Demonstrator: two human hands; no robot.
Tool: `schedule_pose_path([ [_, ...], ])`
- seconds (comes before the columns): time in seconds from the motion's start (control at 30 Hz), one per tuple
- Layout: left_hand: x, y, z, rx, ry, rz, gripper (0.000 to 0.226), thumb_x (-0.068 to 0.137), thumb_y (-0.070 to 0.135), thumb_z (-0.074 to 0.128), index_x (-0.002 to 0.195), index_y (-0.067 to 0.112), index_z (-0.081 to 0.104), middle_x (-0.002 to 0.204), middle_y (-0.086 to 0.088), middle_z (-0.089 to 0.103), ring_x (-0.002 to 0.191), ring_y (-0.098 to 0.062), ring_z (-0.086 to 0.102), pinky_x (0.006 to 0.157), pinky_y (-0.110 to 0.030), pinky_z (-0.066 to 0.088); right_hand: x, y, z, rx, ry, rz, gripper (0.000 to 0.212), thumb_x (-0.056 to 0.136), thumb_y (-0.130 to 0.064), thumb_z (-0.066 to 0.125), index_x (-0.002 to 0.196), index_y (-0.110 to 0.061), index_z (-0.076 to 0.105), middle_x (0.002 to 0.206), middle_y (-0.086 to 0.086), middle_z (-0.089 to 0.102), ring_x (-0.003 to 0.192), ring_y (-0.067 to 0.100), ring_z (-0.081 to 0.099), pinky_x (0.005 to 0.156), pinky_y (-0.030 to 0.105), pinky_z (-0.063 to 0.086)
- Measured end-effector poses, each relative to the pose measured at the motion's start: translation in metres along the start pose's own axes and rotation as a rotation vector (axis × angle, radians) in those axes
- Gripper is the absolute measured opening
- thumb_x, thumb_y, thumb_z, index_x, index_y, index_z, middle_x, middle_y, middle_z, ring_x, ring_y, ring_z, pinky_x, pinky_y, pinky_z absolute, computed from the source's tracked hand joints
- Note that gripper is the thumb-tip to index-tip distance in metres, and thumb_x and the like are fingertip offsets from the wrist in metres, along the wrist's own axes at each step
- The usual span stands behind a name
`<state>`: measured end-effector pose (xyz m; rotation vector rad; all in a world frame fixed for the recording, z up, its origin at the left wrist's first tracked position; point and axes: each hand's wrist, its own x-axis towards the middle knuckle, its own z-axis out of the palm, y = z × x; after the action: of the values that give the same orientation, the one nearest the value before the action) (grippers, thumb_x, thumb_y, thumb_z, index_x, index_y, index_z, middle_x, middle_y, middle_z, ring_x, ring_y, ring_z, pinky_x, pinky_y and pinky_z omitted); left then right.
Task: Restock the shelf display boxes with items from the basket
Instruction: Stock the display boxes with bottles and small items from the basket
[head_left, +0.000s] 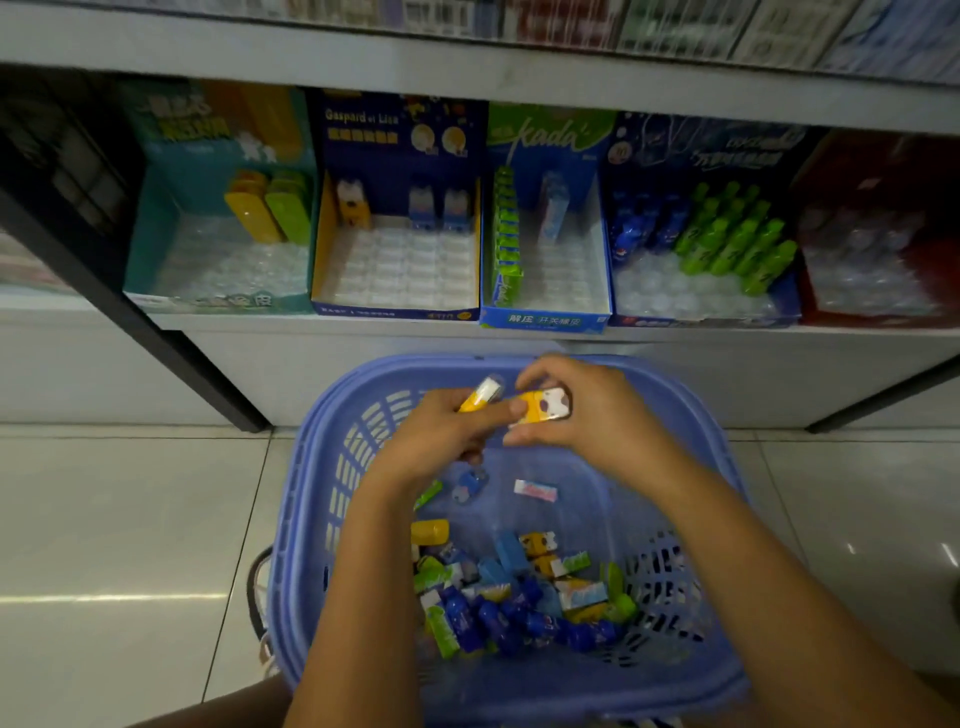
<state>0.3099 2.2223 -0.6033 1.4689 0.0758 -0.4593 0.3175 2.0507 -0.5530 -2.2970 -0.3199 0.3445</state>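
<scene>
A blue plastic basket (322, 499) stands on the floor below the shelf, holding several small packs in blue, green, yellow and white (519, 597). Over its far half, my left hand (441, 441) grips a yellow and white item (480, 395). My right hand (587, 410) pinches a second yellow and white item (545, 405) right beside it. On the shelf stand display boxes: a teal box (156, 249), a dark blue box (395, 306) with a few items at its back, a blue and green box (545, 317) and another blue box (701, 317).
A red box (878, 312) sits at the shelf's right end. An upper shelf edge (467, 67) overhangs the boxes. A black upright (156, 332) slants down at the left. Grey tiled floor (130, 519) surrounds the basket.
</scene>
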Motion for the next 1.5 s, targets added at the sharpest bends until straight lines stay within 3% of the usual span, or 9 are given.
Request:
schedule_pose_path([
  [0.2, -0.012, 0.039, -0.014, -0.042, 0.275, 0.232, 0.032, 0.081, 0.051, 0.063, 0.065, 0.023, 0.059, 0.051, 0.011, 0.037, 0.046, -0.007, 0.036, 0.048, -0.023, 0.037, 0.032, -0.039, -0.006, 0.477, 0.242, -0.021, 0.019, 0.088, -0.010, 0.063, 0.105, -0.018, 0.063, 0.092, 0.003, 0.063, 0.065, 0.009, 0.066, 0.063, 0.015, 0.052],
  [0.3, -0.011, 0.044, -0.024, -0.119, 0.462, 0.157, 0.044, 0.095, 0.051, 0.045, 0.087, 0.012, 0.065, 0.049, 0.011, 0.040, 0.041, -0.005, 0.034, 0.041, -0.019, 0.032, 0.071, -0.062, -0.009, 0.317, 0.382, -0.073, 0.018, 0.086, -0.017, 0.068, 0.103, -0.016, 0.063, 0.097, 0.004, 0.066, 0.075, 0.013, 0.066, 0.069, 0.019, 0.054],
  [0.4, -0.013, 0.048, -0.037, -0.396, 0.537, 0.073, 0.036, 0.099, 0.033, 0.039, 0.085, 0.010, 0.063, 0.050, 0.005, 0.044, 0.037, -0.005, 0.030, 0.036, -0.017, 0.023, 0.121, -0.089, -0.010, 0.060, 0.425, -0.227, 0.020, 0.086, -0.016, 0.066, 0.106, -0.013, 0.068, 0.096, 0.000, 0.066, 0.075, 0.001, 0.058, 0.068, 0.003, 0.043],
  [0.5, -0.013, 0.050, -0.047, -0.503, 0.593, 0.060, 0.028, 0.095, 0.014, 0.038, 0.079, 0.007, 0.060, 0.056, -0.002, 0.041, 0.036, -0.006, 0.030, 0.036, -0.015, 0.021, 0.173, -0.106, -0.002, -0.171, 0.360, -0.222, 0.026, 0.090, -0.013, 0.060, 0.115, -0.007, 0.062, 0.114, 0.010, 0.064, 0.102, 0.020, 0.061, 0.090, 0.023, 0.047],
  [0.7, -0.013, 0.043, -0.060, -0.381, 0.621, 0.195, 0.021, 0.096, 0.015, 0.050, 0.077, 0.018, 0.060, 0.048, 0.008, 0.053, 0.046, -0.004, 0.051, 0.044, -0.018, 0.043, 0.220, -0.112, 0.009, -0.439, 0.245, -0.232, 0.022, 0.087, -0.006, 0.054, 0.105, 0.002, 0.064, 0.108, 0.019, 0.065, 0.101, 0.030, 0.060, 0.091, 0.035, 0.047],
  [1.0, -0.014, 0.040, -0.068, -0.206, 0.629, 0.298, 0.013, 0.090, 0.017, 0.063, 0.096, 0.029, 0.063, 0.085, 0.003, 0.068, 0.071, -0.004, 0.065, 0.060, -0.012, 0.051, 0.224, -0.113, 0.002, -0.697, 0.214, -0.290, 0.024, 0.090, -0.018, 0.057, 0.111, -0.012, 0.067, 0.125, 0.013, 0.055, 0.119, 0.029, 0.047, 0.096, 0.030, 0.036],
  [1.1, -0.014, 0.043, -0.068, -0.135, 0.690, 0.307, 0.015, 0.089, 0.018, 0.064, 0.103, 0.023, 0.063, 0.087, 0.003, 0.068, 0.073, -0.004, 0.063, 0.067, -0.018, 0.054, 0.206, -0.122, 0.000, -0.522, 0.189, -0.262, 0.035, 0.092, -0.025, 0.059, 0.125, -0.014, 0.059, 0.125, 0.009, 0.053, 0.119, 0.025, 0.047, 0.093, 0.022, 0.035],
  [1.23, -0.011, 0.048, -0.071, -0.035, 0.726, 0.362, 0.017, 0.091, 0.020, 0.062, 0.107, 0.025, 0.062, 0.091, 0.003, 0.068, 0.082, -0.010, 0.063, 0.073, -0.022, 0.054, 0.143, -0.123, 0.003, 0.155, -0.131, -0.183, 0.012, 0.089, -0.026, 0.062, 0.100, -0.020, 0.065, 0.085, -0.006, 0.064, 0.070, 0.012, 0.063, 0.063, 0.020, 0.050],
  [1.5, -0.001, 0.053, -0.063, 0.461, 0.729, 0.361, 0.041, 0.096, 0.020, 0.053, 0.137, 0.014, 0.049, 0.132, -0.002, 0.057, 0.120, -0.015, 0.053, 0.093, -0.018, 0.040, 0.174, -0.122, 0.005, 0.127, 0.074, -0.152, 0.013, 0.086, -0.007, 0.065, 0.099, -0.011, 0.065, 0.099, 0.008, 0.068, 0.093, 0.018, 0.063, 0.085, 0.029, 0.055],
])
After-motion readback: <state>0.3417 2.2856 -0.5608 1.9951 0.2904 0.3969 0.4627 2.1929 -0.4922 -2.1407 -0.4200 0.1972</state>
